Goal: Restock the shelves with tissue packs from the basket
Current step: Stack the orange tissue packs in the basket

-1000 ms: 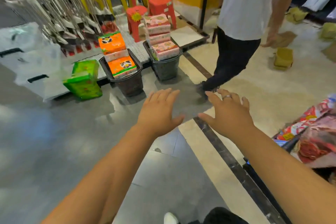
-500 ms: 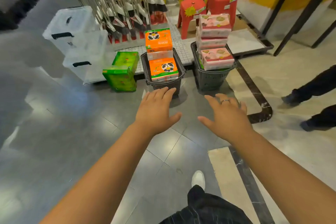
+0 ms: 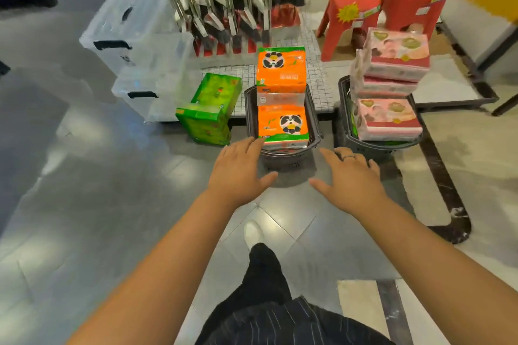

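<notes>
— Fingers (image 3: 249, 147) on both hands: straight, spread, palms down, holding nothing. Log it.
— Got it. Left hand (image 3: 238, 173)?
— Stretched towards the near left corner of the left basket (image 3: 283, 158). Its fingertips overlap the rim and the corner of the lower orange pack (image 3: 283, 124). Can't tell if there's contact.
— Right hand (image 3: 353, 179)?
— Over the floor (image 3: 84, 204) between the two baskets, fingertips near the left basket's right side, apart from it. Ring (image 3: 348, 157) on one finger.
— Where's the stock?
— Left basket, dark plastic, on the floor. The lower orange pack, with a panda print, lies flat at the front. The upper orange pack (image 3: 280, 70) stands behind it on a clear-wrapped pack (image 3: 280, 98).
— And the second basket?
— Right basket (image 3: 343, 109) sits just beside it. It holds pink packs (image 3: 392, 61), one flat at the front and a stack behind rising well above the rim.
— Anything loose?
— A green pack (image 3: 210, 112) on the floor, just left of the left basket, leaning on the wire-grid platform (image 3: 244, 75).
— Background, quick.
— Clear storage bins (image 3: 134, 45) stacked far left, a rack of brooms (image 3: 229, 8) behind the platform, red stools (image 3: 353, 14) behind the right basket. White shoe (image 3: 252, 232) and dark trouser leg below the arms. No shelf can be made out.
</notes>
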`<state>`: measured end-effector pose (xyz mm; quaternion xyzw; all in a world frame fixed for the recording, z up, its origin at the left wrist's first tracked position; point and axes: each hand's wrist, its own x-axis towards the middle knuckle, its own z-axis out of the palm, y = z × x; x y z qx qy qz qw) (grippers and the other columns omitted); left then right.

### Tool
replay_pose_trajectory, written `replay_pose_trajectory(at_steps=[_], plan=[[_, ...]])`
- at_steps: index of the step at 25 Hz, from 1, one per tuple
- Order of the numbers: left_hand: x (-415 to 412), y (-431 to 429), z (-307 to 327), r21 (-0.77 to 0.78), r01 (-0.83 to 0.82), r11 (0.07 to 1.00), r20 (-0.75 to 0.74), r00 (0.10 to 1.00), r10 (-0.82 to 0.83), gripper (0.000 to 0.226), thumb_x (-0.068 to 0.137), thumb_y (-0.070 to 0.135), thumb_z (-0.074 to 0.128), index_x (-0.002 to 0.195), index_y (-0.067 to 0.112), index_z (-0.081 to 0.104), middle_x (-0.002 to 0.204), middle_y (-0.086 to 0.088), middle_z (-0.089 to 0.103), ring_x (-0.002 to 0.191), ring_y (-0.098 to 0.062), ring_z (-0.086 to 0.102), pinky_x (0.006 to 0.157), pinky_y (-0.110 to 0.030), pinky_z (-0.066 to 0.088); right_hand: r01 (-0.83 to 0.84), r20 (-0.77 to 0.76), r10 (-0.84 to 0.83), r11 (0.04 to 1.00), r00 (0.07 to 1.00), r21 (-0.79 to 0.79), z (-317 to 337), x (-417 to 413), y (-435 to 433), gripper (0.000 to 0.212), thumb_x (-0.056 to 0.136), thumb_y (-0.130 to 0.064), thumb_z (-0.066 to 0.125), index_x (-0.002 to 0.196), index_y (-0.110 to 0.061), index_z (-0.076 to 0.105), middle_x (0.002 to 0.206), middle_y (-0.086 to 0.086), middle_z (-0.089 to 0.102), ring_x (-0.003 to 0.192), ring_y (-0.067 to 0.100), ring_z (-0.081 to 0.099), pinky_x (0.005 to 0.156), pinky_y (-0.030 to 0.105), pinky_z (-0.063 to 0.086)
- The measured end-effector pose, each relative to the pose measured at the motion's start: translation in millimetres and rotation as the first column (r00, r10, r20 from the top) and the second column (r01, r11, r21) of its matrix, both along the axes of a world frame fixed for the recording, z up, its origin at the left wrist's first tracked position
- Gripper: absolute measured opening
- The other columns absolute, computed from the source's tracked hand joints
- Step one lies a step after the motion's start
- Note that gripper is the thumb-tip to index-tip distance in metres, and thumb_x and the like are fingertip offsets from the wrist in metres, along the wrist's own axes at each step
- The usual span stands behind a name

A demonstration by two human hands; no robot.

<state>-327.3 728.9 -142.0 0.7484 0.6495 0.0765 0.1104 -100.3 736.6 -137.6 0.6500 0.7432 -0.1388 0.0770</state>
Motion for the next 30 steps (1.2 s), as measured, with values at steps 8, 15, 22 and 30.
replay_pose_trajectory(at_steps=[8,15,22,30], plan=[[-57.5,192.2,-49.2,-0.085,0.057,0.995,0.054,0.997,-0.052,0.084,0.086,0.053,0.06,0.151,0.018,0.021,0.144,-0.008,0.044,0.13,-0.026,0.042,0.108,-0.038,0.033,0.107,-0.066,-0.111,0.992,0.992,-0.066,-57.8,-50.1,175.6,0.073,0.091,-0.062,0.045,0.152,-0.03,0.021,0.15,0.009,0.033,0.134,0.033,0.036,0.111,0.053,0.029],[-64.3,299.6,-119.0,-0.223,0.042,0.974,0.105,0.994,-0.019,0.078,0.089,0.047,0.059,0.151,0.017,0.022,0.142,-0.009,0.044,0.13,-0.026,0.041,0.105,-0.037,0.034,0.142,-0.136,-0.169,0.971,0.976,-0.192,-129.2,-57.6,290.9,0.07,0.092,-0.057,0.049,0.151,-0.033,0.023,0.15,0.009,0.034,0.134,0.031,0.036,0.107,0.045,0.032],[-46.5,389.8,-216.2,-0.27,-0.065,0.961,0.229,0.965,0.13,0.063,0.083,0.036,0.069,0.136,0.017,0.043,0.119,-0.014,0.06,0.11,-0.035,0.054,0.087,-0.047,0.049,0.069,-0.28,-0.149,0.959,0.948,-0.275,-241.5,-28.2,393.0,0.069,0.087,-0.048,0.063,0.147,-0.027,0.036,0.139,0.009,0.041,0.122,0.03,0.048,0.093,0.046,0.049],[-68.4,470.9,-387.3,-0.375,-0.184,0.909,0.116,0.963,0.243,0.089,0.08,0.074,0.035,0.145,0.013,0.035,0.133,-0.016,0.046,0.125,-0.033,0.038,0.103,-0.043,0.03,0.208,-0.271,-0.27,0.949,0.924,-0.235,-402.3,8.6,479.3,0.067,0.082,-0.043,0.072,0.142,-0.024,0.048,0.14,0.021,0.04,0.121,0.044,0.045,0.098,0.051,0.043]])
